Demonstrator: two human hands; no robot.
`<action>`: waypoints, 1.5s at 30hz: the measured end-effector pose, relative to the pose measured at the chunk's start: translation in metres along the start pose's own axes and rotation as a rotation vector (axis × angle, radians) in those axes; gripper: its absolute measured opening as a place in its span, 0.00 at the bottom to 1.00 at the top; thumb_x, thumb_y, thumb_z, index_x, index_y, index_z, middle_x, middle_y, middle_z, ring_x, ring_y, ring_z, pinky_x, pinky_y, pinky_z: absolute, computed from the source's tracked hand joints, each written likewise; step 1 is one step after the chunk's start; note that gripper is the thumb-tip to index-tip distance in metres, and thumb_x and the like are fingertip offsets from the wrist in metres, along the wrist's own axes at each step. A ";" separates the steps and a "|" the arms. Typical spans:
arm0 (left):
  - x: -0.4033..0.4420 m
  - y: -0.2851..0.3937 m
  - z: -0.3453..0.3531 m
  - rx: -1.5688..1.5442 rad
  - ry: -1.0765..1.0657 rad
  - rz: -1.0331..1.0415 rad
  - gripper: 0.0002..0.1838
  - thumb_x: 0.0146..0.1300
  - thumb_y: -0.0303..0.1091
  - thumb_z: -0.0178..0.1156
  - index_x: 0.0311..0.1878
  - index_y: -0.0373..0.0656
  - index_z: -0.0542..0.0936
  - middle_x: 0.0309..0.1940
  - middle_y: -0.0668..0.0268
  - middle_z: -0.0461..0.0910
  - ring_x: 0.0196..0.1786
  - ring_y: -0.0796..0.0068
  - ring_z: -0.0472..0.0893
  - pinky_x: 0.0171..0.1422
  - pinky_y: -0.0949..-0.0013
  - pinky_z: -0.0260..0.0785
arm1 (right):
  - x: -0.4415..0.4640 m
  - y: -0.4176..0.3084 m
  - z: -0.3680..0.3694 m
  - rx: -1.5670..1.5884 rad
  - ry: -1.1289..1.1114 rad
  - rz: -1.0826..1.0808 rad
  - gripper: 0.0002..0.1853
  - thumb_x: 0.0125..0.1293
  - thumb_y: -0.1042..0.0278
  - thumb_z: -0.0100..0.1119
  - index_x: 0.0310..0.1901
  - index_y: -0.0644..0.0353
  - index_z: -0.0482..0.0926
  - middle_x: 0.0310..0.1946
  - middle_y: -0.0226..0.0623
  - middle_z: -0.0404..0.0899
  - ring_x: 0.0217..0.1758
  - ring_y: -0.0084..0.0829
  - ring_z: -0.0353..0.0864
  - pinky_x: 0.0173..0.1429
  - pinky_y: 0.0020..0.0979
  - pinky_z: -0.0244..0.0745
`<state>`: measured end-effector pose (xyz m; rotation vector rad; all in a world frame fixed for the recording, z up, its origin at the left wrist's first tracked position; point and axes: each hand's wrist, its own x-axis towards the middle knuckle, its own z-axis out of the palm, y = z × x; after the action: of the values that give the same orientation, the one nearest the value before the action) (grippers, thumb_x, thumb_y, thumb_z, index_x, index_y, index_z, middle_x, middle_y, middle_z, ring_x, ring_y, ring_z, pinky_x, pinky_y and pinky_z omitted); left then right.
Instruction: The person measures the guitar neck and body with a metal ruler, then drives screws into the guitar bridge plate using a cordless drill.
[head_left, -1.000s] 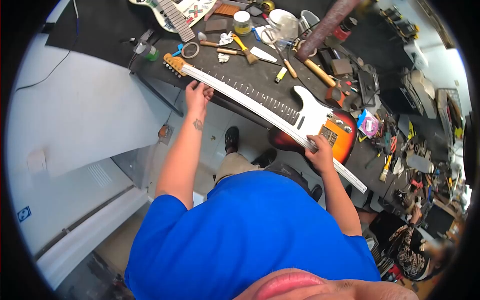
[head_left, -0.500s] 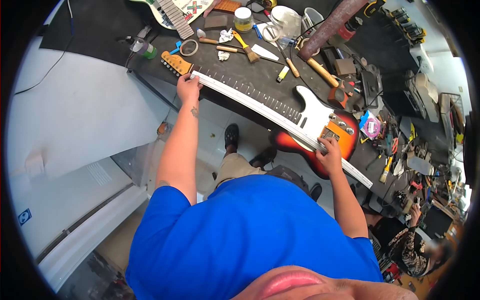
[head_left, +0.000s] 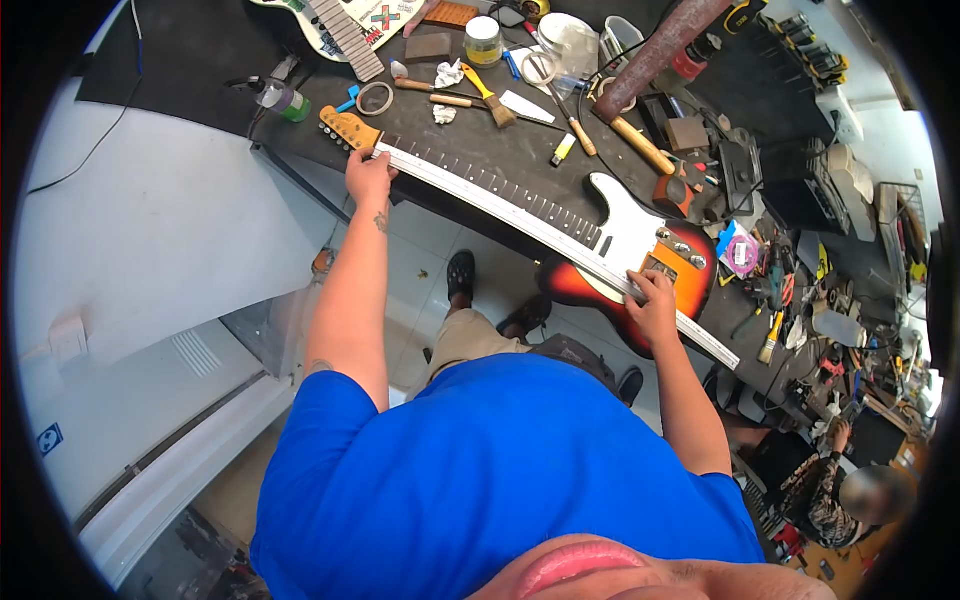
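A sunburst electric guitar (head_left: 688, 285) with a white pickguard lies across the front of the black workbench, its headstock (head_left: 347, 127) toward the left. Along its neck and over the body runs a long white metal ruler (head_left: 505, 212), whose far end sticks out past the body at the right. My left hand (head_left: 369, 172) grips the ruler's left end beside the nut, fingers closed round the edge. Over the body, near the bridge, my right hand (head_left: 654, 303) pinches the ruler between thumb and fingers. The fretboard (head_left: 500, 187) shows bare frets, with no strings visible.
A second guitar (head_left: 345, 38) lies at the back left. Brushes (head_left: 490, 97), a masking tape roll (head_left: 375, 98), a jar (head_left: 483, 42) and a green bottle (head_left: 287, 102) stand or lie behind the neck. A thick rusty post (head_left: 660, 55) rises at the back. Another person (head_left: 825, 490) sits at lower right.
Both hands and the ruler have shifted slightly left in view, along with the whole scene. My hold on the ruler is the same. The other person's head and arm have moved.
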<state>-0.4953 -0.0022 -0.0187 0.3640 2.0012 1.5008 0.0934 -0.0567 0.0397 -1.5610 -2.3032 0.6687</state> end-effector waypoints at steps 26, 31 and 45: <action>0.006 0.003 -0.002 -0.106 -0.110 -0.032 0.23 0.73 0.20 0.64 0.69 0.35 0.77 0.49 0.56 0.86 0.43 0.68 0.88 0.42 0.66 0.86 | -0.002 0.004 0.002 0.010 0.044 0.080 0.23 0.56 0.69 0.73 0.56 0.47 0.89 0.52 0.34 0.82 0.60 0.41 0.78 0.64 0.45 0.69; 0.009 0.005 -0.002 -0.043 -0.120 -0.024 0.23 0.73 0.19 0.64 0.70 0.36 0.77 0.51 0.57 0.85 0.45 0.68 0.88 0.47 0.64 0.86 | -0.003 0.003 0.004 -0.015 0.071 0.089 0.24 0.55 0.69 0.72 0.56 0.45 0.89 0.51 0.32 0.81 0.60 0.39 0.78 0.64 0.45 0.68; 0.011 0.001 -0.005 -0.136 -0.149 -0.036 0.23 0.73 0.17 0.63 0.69 0.37 0.76 0.49 0.55 0.87 0.44 0.65 0.89 0.47 0.60 0.86 | 0.000 0.005 0.007 -0.036 0.117 0.110 0.25 0.52 0.70 0.72 0.56 0.43 0.90 0.50 0.32 0.81 0.60 0.40 0.77 0.63 0.46 0.67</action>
<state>-0.5072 -0.0001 -0.0203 0.3697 1.7711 1.5313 0.0943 -0.0562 0.0308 -1.7064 -2.1689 0.5487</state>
